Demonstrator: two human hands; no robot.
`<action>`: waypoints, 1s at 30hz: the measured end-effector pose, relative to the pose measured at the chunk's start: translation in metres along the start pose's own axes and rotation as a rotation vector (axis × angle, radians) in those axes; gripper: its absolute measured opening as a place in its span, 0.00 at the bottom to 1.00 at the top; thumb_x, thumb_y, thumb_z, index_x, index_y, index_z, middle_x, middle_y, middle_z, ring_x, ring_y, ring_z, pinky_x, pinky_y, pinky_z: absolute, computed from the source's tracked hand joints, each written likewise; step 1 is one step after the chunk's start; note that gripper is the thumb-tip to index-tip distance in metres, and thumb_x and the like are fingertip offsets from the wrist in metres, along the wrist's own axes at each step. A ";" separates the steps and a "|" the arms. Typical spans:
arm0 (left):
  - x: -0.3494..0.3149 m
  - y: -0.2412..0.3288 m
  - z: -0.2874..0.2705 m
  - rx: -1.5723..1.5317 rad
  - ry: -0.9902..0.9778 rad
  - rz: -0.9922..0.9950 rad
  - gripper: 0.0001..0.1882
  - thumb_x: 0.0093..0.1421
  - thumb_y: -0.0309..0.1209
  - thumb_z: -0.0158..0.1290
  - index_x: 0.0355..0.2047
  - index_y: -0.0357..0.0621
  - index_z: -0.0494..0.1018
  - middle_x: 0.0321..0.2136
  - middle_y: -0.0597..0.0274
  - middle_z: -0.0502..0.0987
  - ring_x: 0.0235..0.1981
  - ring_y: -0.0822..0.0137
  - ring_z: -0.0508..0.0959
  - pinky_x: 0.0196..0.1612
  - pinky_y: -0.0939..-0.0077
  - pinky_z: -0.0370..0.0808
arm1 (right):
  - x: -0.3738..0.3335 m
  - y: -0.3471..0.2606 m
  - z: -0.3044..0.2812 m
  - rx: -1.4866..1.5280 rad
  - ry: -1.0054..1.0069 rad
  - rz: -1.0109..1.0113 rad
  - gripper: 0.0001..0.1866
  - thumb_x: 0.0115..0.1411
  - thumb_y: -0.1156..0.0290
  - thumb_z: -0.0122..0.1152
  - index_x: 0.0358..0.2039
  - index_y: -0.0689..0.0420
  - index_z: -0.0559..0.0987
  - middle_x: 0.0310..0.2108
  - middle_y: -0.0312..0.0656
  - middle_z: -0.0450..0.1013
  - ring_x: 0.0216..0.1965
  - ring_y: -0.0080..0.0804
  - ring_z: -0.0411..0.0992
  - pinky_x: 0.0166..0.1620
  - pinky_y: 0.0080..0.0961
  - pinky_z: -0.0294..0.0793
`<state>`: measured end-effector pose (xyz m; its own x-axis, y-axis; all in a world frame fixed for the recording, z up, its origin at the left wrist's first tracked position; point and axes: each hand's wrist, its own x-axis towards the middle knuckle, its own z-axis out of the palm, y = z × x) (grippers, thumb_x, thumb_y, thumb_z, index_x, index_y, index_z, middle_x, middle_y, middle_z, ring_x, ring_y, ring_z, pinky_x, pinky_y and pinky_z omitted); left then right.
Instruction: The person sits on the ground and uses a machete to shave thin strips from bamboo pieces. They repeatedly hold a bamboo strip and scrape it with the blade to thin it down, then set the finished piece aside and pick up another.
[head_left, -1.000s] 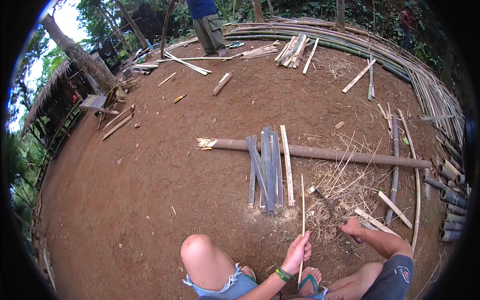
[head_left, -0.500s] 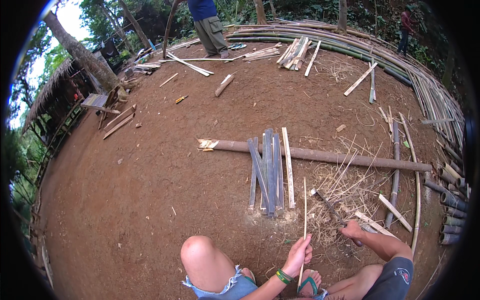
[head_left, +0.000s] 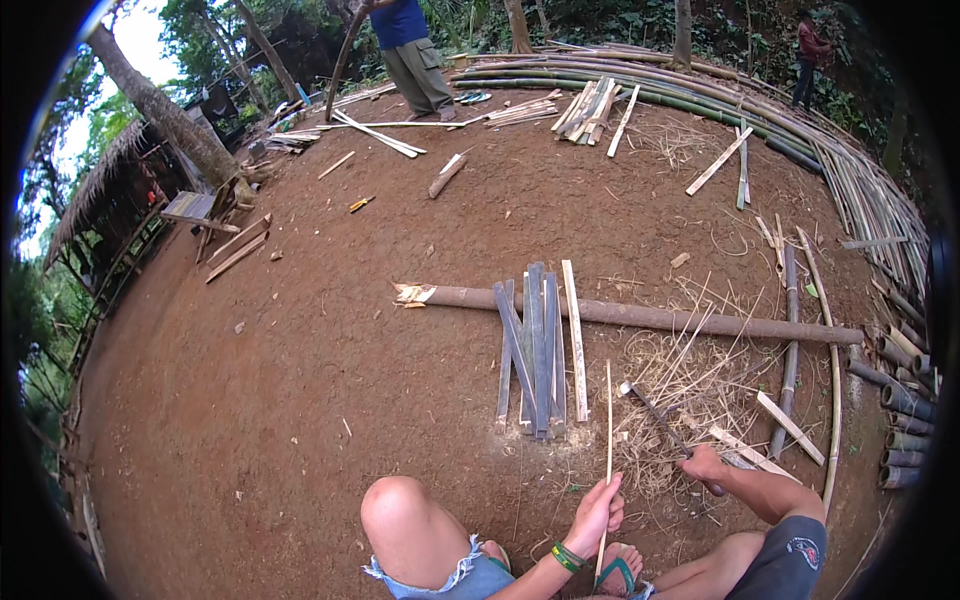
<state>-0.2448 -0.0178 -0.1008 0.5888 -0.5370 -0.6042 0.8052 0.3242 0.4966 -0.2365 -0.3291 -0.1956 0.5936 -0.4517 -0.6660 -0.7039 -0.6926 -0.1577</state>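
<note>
My left hand (head_left: 597,508) is closed around a thin pale bamboo strip (head_left: 609,425), which stands nearly upright before me with its lower end between my legs. In my right hand (head_left: 704,465) is the handle of a long dark-bladed knife (head_left: 658,416). The blade slants up and leftward, its tip over a heap of curly bamboo shavings (head_left: 665,450). Blade and strip are apart. Ahead, a bundle of dark-faced bamboo slats (head_left: 540,350) leans across a long brown pole (head_left: 680,314), with one pale slat (head_left: 575,340) beside it.
Bamboo poles (head_left: 640,85) lie along the back and right, with cut bamboo tubes (head_left: 905,430) at the right. A yellow-handled tool (head_left: 362,203) and a short log (head_left: 447,176) lie farther off. One person (head_left: 412,60) stands at the back, another (head_left: 810,60) far right.
The view has shifted slightly. My hands, the strip and the knife stay nearly in place. The person at the back has shifted a little, with an arm now showing on the upright stick.
</note>
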 end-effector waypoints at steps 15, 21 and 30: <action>0.002 -0.002 -0.005 -0.018 -0.020 -0.018 0.21 0.73 0.42 0.46 0.60 0.47 0.65 0.23 0.73 0.61 0.17 0.79 0.61 0.19 0.84 0.57 | -0.026 -0.018 -0.008 0.043 0.038 -0.008 0.27 0.55 0.57 0.67 0.43 0.71 0.80 0.45 0.63 0.78 0.48 0.51 0.78 0.50 0.39 0.77; 0.001 0.000 0.000 -0.023 -0.020 -0.036 0.20 0.73 0.40 0.46 0.60 0.47 0.65 0.23 0.73 0.61 0.18 0.80 0.61 0.19 0.84 0.56 | -0.015 -0.007 -0.003 0.051 0.049 -0.022 0.26 0.55 0.57 0.67 0.41 0.71 0.81 0.43 0.63 0.78 0.47 0.51 0.79 0.49 0.40 0.77; 0.003 -0.002 -0.003 -0.045 -0.030 -0.032 0.19 0.73 0.39 0.47 0.60 0.48 0.65 0.23 0.73 0.61 0.18 0.79 0.61 0.19 0.84 0.56 | -0.004 -0.001 0.000 0.059 0.006 -0.045 0.25 0.52 0.57 0.69 0.41 0.67 0.82 0.42 0.59 0.79 0.46 0.50 0.79 0.48 0.39 0.77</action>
<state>-0.2444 -0.0176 -0.1051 0.5611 -0.5705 -0.5998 0.8262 0.3408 0.4486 -0.2383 -0.3269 -0.1924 0.6274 -0.4249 -0.6526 -0.6982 -0.6780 -0.2298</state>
